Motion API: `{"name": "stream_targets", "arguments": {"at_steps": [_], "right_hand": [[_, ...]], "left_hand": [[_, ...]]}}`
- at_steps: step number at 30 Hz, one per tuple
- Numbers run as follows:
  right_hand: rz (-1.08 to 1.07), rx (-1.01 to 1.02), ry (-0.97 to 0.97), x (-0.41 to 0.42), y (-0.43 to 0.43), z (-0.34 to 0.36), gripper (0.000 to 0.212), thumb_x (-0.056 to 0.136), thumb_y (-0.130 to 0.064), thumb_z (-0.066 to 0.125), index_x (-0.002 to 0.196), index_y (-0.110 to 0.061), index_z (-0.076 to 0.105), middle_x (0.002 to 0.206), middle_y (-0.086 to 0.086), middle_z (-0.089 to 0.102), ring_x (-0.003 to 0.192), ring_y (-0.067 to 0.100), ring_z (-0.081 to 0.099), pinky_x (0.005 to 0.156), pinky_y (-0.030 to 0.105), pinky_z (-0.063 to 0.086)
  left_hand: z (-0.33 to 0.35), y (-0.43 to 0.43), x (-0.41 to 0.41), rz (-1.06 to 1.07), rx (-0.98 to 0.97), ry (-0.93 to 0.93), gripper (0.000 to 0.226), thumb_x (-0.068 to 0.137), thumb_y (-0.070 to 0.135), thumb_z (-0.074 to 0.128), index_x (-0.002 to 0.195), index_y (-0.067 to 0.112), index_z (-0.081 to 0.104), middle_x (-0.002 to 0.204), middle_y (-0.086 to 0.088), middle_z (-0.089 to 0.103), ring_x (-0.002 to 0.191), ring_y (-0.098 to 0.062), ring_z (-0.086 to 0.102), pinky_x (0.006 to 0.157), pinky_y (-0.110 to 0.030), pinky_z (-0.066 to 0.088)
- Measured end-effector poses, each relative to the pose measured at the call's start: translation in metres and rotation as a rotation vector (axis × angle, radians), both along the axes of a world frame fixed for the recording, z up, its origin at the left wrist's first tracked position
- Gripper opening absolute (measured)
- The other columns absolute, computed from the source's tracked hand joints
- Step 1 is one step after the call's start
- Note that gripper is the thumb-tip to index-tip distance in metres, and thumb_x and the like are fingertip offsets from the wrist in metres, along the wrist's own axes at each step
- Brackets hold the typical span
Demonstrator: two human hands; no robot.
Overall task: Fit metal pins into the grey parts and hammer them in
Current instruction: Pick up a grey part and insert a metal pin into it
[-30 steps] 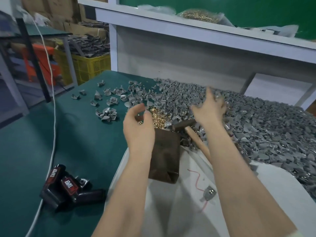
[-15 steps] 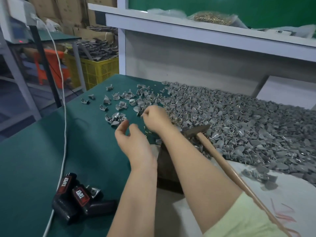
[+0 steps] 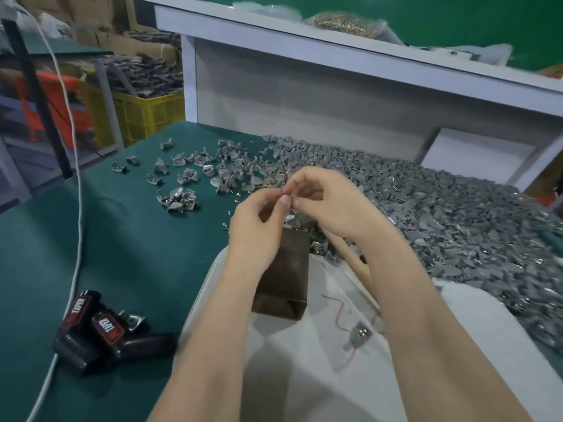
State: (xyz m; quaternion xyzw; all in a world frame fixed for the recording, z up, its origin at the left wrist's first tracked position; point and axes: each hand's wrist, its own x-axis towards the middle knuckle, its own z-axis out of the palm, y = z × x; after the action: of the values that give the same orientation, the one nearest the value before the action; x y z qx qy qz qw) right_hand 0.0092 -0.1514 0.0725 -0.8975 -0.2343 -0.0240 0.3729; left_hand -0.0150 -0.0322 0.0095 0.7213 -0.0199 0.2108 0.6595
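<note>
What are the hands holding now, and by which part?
The left hand and right hand pinch a tiny item at their fingertips, above the brown block; too small to identify. The hammer lies unheld.

Two bare forearms, bare left hand (image 3: 255, 223), bare right hand (image 3: 332, 205), short plain nails on the fingers (image 3: 285, 200)

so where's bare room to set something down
Bare green mat between the white cable, the scattered grey parts and the black packs; the white cloth nearest you. Crowded: the grey heap on the right and round the brown block, where the left hand and right hand pinch a small piece.
</note>
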Motion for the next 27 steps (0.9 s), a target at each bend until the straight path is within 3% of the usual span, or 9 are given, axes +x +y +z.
{"name": "stream_targets", "arguments": {"at_steps": [4,7,9,11,15,19,23,27], "right_hand": [[-0.076,0.229,0.061,-0.001,0.007,-0.010,0.020,0.087,-0.005,0.062,0.103,-0.018,0.063,0.090,0.011,0.069,0.086,0.022,0.066,0.079,0.030,0.053],[-0.153,0.304,0.056,0.013,0.018,-0.020,0.018,0.088,-0.010,0.062,0.101,-0.022,0.063,0.094,0.004,0.071,0.087,0.016,0.066,0.082,0.029,0.052],[-0.247,0.141,-0.018,0.031,0.023,-0.028,0.016,0.088,-0.013,0.062,0.101,-0.020,0.068,0.101,-0.003,0.070,0.090,0.010,0.063,0.088,0.026,0.049],[-0.298,-0.159,-0.020,0.052,0.031,-0.039,0.016,0.089,-0.014,0.061,0.101,-0.019,0.071,0.108,-0.002,0.069,0.096,0.013,0.061,0.092,0.029,0.048],[-0.366,-0.580,0.081,0.077,0.052,-0.057,0.021,0.084,-0.013,0.061,0.105,-0.013,0.066,0.112,0.008,0.065,0.103,0.029,0.060,0.092,0.039,0.048],[-0.392,-0.673,0.162,0.089,0.062,-0.064,0.032,0.083,-0.013,0.057,0.115,-0.010,0.058,0.127,0.012,0.056,0.116,0.031,0.054,0.095,0.042,0.042],[-0.402,-0.709,0.206,0.096,0.065,-0.066,0.033,0.083,-0.013,0.056,0.117,-0.010,0.057,0.131,0.012,0.053,0.117,0.031,0.053,0.089,0.040,0.043],[-0.379,-0.743,0.189,0.101,0.067,-0.069,0.034,0.083,-0.015,0.059,0.117,-0.011,0.057,0.128,0.012,0.055,0.113,0.031,0.055,0.080,0.036,0.043]], "left_hand": [[0.000,0.004,0.001,0.002,-0.032,0.024,0.023,0.091,0.018,0.059,0.098,0.040,0.059,0.097,0.000,0.071,0.093,-0.015,0.066,0.084,-0.031,0.049],[0.000,0.008,0.002,0.135,-0.142,0.065,0.025,0.087,0.010,0.061,0.090,0.035,0.062,0.092,0.003,0.071,0.089,-0.011,0.067,0.082,-0.027,0.051],[0.001,0.013,0.002,0.213,-0.380,0.073,0.022,0.085,0.005,0.064,0.087,0.027,0.065,0.086,0.005,0.071,0.084,-0.007,0.068,0.077,-0.019,0.052],[0.001,0.019,0.003,0.256,-0.619,0.080,0.016,0.085,0.003,0.065,0.086,0.019,0.064,0.084,0.004,0.068,0.080,-0.006,0.067,0.069,-0.013,0.050],[0.001,0.018,0.003,0.237,-0.775,0.072,0.010,0.092,0.004,0.058,0.090,0.013,0.061,0.089,0.000,0.068,0.076,-0.005,0.068,0.073,-0.015,0.052],[0.003,0.013,0.004,0.216,-0.724,0.065,0.010,0.092,0.004,0.058,0.095,0.013,0.062,0.093,-0.001,0.068,0.077,-0.004,0.068,0.078,-0.016,0.054],[0.001,0.011,0.006,0.224,-0.700,0.099,0.012,0.091,0.008,0.061,0.093,0.019,0.063,0.101,-0.002,0.068,0.085,-0.009,0.068,0.074,-0.015,0.052],[0.001,0.009,0.005,0.220,-0.701,0.104,0.009,0.089,0.008,0.064,0.085,0.016,0.065,0.073,0.010,0.071,0.077,-0.004,0.068,0.061,-0.008,0.048]]}}
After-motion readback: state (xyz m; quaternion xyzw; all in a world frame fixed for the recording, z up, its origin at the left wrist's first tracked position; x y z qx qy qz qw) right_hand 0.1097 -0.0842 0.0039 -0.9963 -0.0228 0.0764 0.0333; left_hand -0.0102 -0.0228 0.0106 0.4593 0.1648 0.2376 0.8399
